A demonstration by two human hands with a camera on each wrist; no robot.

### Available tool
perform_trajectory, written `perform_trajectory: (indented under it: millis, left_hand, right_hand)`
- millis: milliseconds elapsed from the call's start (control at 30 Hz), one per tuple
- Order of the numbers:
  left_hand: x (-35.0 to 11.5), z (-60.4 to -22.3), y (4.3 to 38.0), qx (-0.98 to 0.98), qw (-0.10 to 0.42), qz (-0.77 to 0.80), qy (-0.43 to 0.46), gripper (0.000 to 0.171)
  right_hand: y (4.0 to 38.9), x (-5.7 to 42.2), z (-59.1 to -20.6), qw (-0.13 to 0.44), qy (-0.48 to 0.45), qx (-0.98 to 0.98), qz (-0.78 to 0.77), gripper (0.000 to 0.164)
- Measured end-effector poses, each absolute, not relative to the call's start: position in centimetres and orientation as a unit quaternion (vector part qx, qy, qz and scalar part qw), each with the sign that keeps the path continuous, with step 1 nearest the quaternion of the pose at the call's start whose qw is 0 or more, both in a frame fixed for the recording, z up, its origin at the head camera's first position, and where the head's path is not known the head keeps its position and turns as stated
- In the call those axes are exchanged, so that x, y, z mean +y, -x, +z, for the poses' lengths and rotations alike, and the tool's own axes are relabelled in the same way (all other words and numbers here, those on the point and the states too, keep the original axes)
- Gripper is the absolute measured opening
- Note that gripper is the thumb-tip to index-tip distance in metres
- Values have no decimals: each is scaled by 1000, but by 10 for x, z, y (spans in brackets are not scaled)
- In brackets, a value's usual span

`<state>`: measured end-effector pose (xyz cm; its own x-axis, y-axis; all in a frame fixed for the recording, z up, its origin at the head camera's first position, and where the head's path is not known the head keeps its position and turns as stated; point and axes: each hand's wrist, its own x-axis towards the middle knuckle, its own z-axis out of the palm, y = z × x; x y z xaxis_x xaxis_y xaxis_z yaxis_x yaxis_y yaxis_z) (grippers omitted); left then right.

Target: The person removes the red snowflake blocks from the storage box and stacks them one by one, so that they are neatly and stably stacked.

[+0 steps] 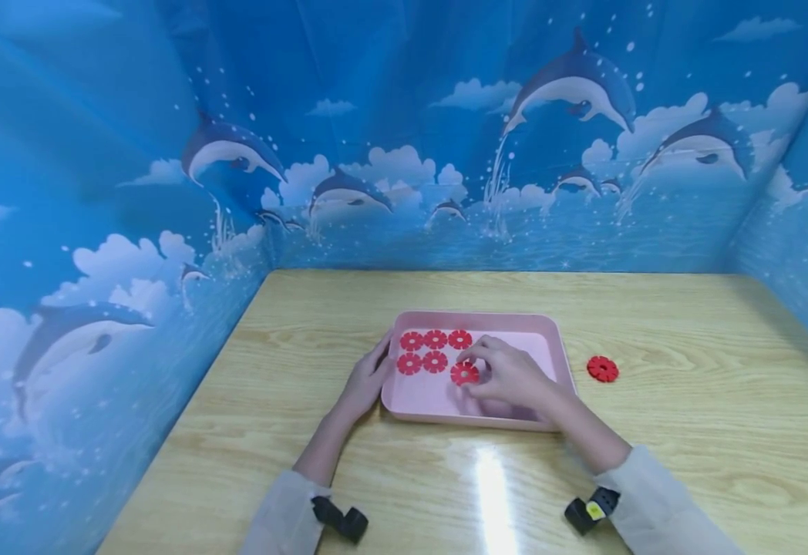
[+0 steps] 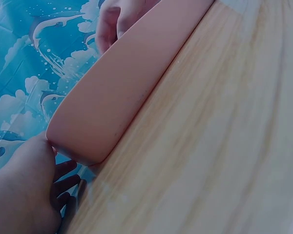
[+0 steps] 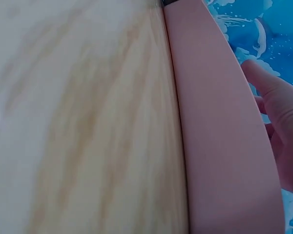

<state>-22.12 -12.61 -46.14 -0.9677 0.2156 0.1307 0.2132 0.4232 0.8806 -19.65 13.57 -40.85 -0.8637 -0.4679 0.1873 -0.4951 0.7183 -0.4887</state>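
A pink rectangular tray [image 1: 439, 417] stands on the table. Several red notched plastic discs [image 1: 435, 339] lie in two rows at its far left. My right hand [image 1: 511, 375] reaches over the tray's near right side and pinches a red notched disc [image 1: 465, 374] between thumb and fingers. Outside the left wall, my left hand [image 1: 365, 383] rests against the tray with its fingers extended. In the left wrist view, that hand [image 2: 24, 187] touches the tray corner. The tray wall hides the discs in both wrist views; the right hand [image 3: 283, 122] shows above its edge.
One more red notched disc [image 1: 603, 368] lies on the wooden table [image 1: 688, 432] to the right of the tray. A blue dolphin-printed curtain [image 1: 404, 216] borders the table at the back and both sides.
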Motion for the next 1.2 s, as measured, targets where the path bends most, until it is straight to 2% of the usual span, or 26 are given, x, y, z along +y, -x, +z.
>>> perform_trajectory:
  millis: [300, 567, 1200]
  left_hand:
    - [-126, -461, 221, 844, -1, 520, -134, 47]
    - [-125, -460, 220, 843, -2, 520, -137, 47]
    - [-126, -460, 219, 846, -1, 517, -133, 48]
  right_hand:
    - [191, 164, -401, 53, -253, -926, 275, 37]
    - [186, 188, -395, 40, -215, -935, 279, 38]
    - [177, 249, -384, 62, -157, -947, 273, 40]
